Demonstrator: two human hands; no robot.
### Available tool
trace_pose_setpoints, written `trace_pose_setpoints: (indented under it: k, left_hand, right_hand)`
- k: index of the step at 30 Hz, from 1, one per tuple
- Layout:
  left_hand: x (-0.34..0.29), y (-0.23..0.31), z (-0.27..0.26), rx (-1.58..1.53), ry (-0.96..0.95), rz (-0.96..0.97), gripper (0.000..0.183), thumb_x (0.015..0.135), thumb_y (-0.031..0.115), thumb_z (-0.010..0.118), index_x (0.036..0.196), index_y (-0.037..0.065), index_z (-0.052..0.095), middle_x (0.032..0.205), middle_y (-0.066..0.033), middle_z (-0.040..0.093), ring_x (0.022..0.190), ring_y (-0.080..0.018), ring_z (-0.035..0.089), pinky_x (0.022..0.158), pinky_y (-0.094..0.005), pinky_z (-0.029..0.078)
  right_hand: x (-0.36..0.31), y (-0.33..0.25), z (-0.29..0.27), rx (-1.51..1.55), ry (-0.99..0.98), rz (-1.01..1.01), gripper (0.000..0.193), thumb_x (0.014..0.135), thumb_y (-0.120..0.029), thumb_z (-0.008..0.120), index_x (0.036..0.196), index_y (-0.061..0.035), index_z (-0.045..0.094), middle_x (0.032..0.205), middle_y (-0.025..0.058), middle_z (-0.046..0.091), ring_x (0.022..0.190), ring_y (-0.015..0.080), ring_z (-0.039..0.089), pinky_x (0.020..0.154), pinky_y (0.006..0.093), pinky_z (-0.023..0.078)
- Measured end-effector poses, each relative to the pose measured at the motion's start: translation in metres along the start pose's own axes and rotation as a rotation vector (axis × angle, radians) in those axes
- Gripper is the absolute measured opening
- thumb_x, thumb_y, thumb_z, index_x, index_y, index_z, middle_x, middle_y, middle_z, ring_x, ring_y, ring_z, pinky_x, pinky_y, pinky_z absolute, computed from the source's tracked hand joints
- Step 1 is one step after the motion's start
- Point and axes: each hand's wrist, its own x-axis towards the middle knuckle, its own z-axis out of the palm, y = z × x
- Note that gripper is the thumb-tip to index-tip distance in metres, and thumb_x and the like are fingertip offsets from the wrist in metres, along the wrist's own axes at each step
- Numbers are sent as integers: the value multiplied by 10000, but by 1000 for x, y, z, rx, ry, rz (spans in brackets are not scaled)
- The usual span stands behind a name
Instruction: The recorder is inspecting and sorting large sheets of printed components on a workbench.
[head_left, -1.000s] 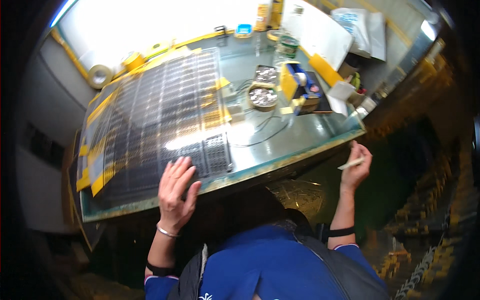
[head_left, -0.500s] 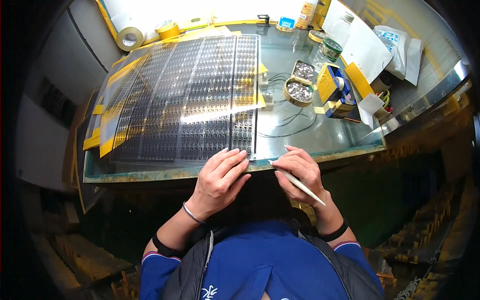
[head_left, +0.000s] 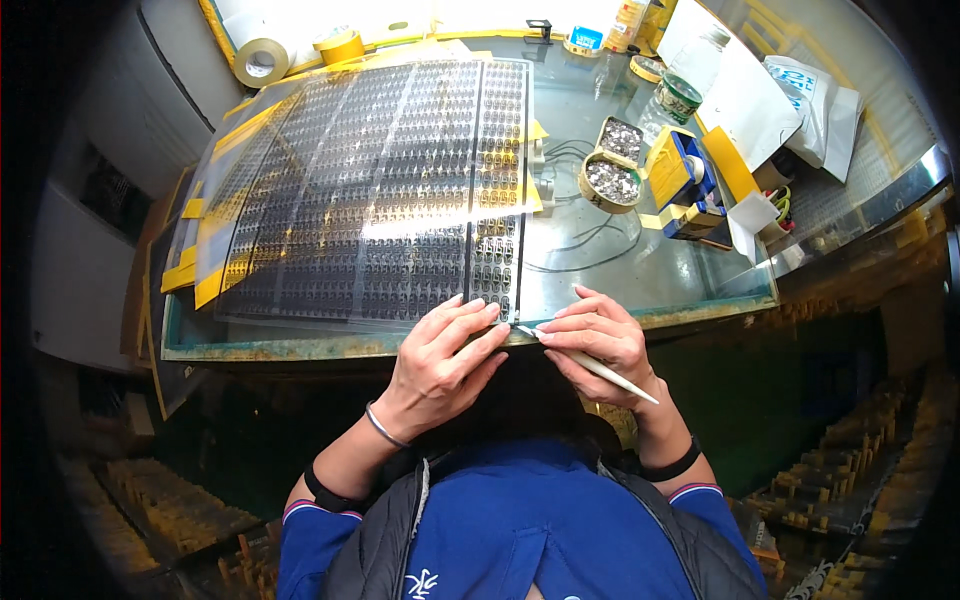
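Note:
My left hand [head_left: 445, 355] lies with outstretched fingers on the near right corner of a large clear film sheet [head_left: 350, 200]. Rows of small dark shapes cover this sheet, and a dark line runs down near its right edge. Between the fingers and thumb of my right hand [head_left: 603, 345] is a slim, white-handled craft knife [head_left: 612, 376]. Its small pointed tip is by the sheet's corner, close to my left index fingertip. Whether the tip touches the film, I cannot tell.
The glass tabletop [head_left: 590, 270] has a worn front edge. On it to the right stand an open tin of small pieces [head_left: 612, 182], a blue and yellow tape dispenser [head_left: 685, 180] and a green-banded jar [head_left: 678, 97]. Tape rolls [head_left: 262, 62] lie at the back left.
The knife's tip has moved left to the sheet's corner. My left index finger has stretched rightward toward it. The whole view has shifted slightly.

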Motion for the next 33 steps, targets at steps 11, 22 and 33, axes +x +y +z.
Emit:
trace_pose_setpoints:
  k: [11, 22, 33]
  left_hand:
    - [11, -3, -2, -77, -23, -8, 243, 680, 72, 705, 917, 42, 659, 1067, -108, 636, 1050, -279, 606, 966, -431, 469]
    - [14, -2, -1, -105, -16, -39, 216, 657, 71, 711, 866, 50, 663, 1024, -94, 653, 1014, -270, 630, 959, -406, 482]
    - [20, -1, 4, -135, 32, -196, 104, 750, 108, 746, 796, 49, 675, 921, -94, 673, 820, -266, 630, 767, -375, 498]
  right_hand:
    - [3, 5, 4, -37, 8, -25, 194, 685, -61, 764, 862, -120, 712, 834, 11, 703, 785, 197, 664, 868, 455, 514]
    - [0, 6, 10, -113, 53, -61, 193, 678, -75, 768, 847, -152, 715, 825, -13, 697, 782, 184, 657, 844, 437, 529]
    - [19, 7, 22, 234, 114, 286, 267, 907, -118, 612, 1164, -45, 605, 930, 131, 702, 852, 260, 688, 708, 327, 535]
